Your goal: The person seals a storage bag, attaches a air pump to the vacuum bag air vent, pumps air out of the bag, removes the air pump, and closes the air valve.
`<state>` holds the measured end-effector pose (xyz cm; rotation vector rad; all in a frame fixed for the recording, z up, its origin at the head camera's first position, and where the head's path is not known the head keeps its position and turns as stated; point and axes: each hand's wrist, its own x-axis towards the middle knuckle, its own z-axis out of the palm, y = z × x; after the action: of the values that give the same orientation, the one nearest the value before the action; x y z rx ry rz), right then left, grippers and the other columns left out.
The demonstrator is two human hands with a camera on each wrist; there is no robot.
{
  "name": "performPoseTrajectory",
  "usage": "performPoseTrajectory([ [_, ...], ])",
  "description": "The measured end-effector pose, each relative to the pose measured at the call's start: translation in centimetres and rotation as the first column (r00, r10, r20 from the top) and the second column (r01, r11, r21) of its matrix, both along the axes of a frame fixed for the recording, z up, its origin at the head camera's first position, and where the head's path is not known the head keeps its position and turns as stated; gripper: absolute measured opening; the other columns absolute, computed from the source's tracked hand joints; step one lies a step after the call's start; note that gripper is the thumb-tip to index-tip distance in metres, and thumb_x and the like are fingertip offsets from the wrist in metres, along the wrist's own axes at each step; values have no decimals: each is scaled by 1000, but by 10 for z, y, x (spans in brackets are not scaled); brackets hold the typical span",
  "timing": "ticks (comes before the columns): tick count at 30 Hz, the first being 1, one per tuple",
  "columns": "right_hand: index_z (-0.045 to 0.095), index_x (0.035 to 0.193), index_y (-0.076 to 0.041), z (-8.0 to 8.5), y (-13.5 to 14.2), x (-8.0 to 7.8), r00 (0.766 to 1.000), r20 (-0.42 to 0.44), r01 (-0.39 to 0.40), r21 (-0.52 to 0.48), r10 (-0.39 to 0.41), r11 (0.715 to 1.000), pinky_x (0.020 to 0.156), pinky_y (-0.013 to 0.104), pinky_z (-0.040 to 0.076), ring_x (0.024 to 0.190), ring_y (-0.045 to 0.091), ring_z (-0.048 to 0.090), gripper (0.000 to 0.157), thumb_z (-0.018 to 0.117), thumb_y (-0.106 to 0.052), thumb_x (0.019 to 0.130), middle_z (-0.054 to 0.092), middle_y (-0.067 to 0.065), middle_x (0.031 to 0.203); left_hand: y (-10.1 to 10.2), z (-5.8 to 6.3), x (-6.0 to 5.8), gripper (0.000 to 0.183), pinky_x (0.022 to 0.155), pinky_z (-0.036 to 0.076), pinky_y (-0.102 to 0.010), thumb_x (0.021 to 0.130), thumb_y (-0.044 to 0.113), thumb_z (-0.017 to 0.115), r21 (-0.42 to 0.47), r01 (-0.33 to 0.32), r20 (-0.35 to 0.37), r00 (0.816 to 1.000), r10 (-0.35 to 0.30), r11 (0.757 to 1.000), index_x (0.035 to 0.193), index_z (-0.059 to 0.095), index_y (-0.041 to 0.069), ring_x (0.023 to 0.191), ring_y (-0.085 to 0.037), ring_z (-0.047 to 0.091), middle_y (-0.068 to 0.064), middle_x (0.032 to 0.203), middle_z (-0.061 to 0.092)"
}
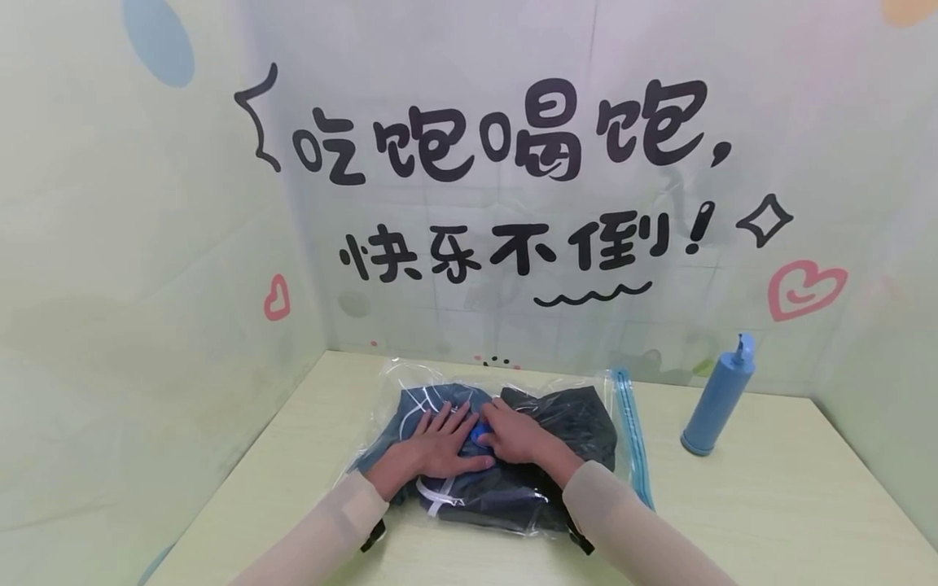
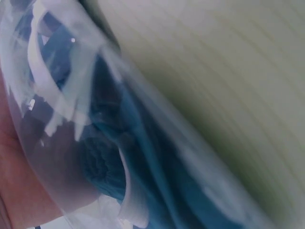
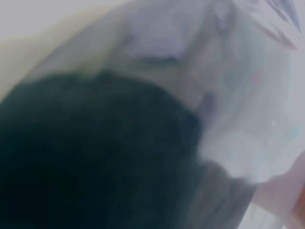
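A clear plastic storage bag lies on the table with folded clothes inside: blue cloth with white trim on the left and black cloth on the right. Spread flat over the blue side, my left hand presses the bag down. Curled fingers of my right hand grip a round blue valve cap at the bag's middle. The left wrist view catches blue cloth under the film close beside the palm. Dark cloth fills much of the blurred right wrist view.
A blue hand pump stands upright on the table to the right of the bag. Along the bag's right edge runs a blue zip strip. Printed wall sheets close off the back and both sides.
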<state>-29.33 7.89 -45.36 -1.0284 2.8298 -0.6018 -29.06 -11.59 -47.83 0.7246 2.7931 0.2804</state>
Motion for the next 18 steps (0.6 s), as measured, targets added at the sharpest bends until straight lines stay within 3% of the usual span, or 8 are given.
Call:
performPoseTrajectory([
  [7, 59, 111, -5, 1, 5, -3, 998, 49, -46, -66, 50, 997, 89, 44, 50, 98, 26, 60, 13, 65, -4, 99, 53, 9, 109, 1, 4, 3, 104, 116, -1, -60, 89, 86, 35, -12, 0, -4, 1000, 0, 1000, 164, 20, 16, 153, -36, 0, -7, 169, 9],
  [13, 62, 115, -3, 3, 8, -4, 994, 60, -87, -103, 94, 991, 93, 45, 47, 103, 28, 59, 18, 64, 2, 98, 55, 10, 112, 0, 0, 1, 103, 116, 0, -61, 88, 86, 36, 6, -4, -13, 1000, 4, 1000, 165, 21, 18, 152, -36, 1, -7, 169, 10],
  [18, 60, 117, 2, 6, 11, -4, 988, 151, -27, -118, 45, 993, 92, 46, 47, 102, 29, 57, 22, 67, -7, 98, 56, 13, 110, 0, 0, 1, 104, 116, 0, -61, 89, 85, 37, 0, 0, -18, 1000, 0, 1000, 164, 23, 15, 152, -36, 1, -8, 169, 11],
])
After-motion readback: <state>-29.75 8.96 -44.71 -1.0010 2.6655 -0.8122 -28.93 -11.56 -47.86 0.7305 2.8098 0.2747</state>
